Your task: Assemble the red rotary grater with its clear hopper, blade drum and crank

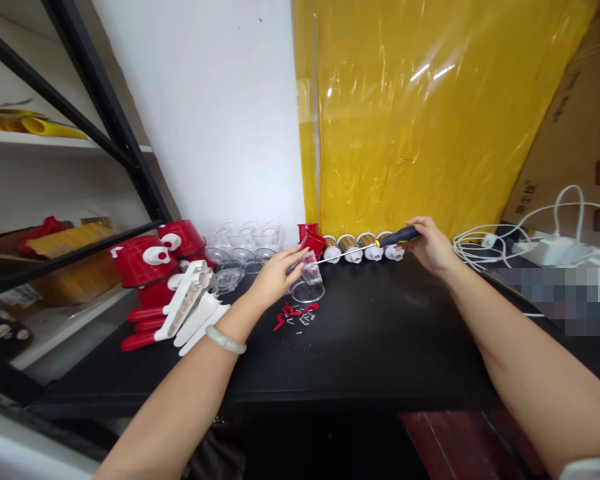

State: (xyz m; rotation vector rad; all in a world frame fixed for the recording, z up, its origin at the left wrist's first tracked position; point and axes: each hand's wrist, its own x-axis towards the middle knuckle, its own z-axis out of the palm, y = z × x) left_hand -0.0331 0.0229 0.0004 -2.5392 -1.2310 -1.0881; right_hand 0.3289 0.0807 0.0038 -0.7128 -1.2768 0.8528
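My left hand (273, 279), with a pale bangle on its wrist, is closed around the edge of a clear plastic part (311, 272). A red plastic piece (314, 244) is against the top of that part; whether the two are joined cannot be made out. In my right hand (433, 248) is a screwdriver (399, 236) with a dark blue and yellow handle. Its long shaft points left, and the tip reaches the clear part. Below my left hand, small red clips (280, 320) and several loose screws (305, 319) lie on the black table (370, 353).
Several grater drums (350, 249) with white ends stand along the back. Clear plastic parts (245, 243) are lined up at back left, beside red housings (143, 261) and white handles (185, 300). White cables (473, 247) and a power adapter (555, 250) lie on the right.
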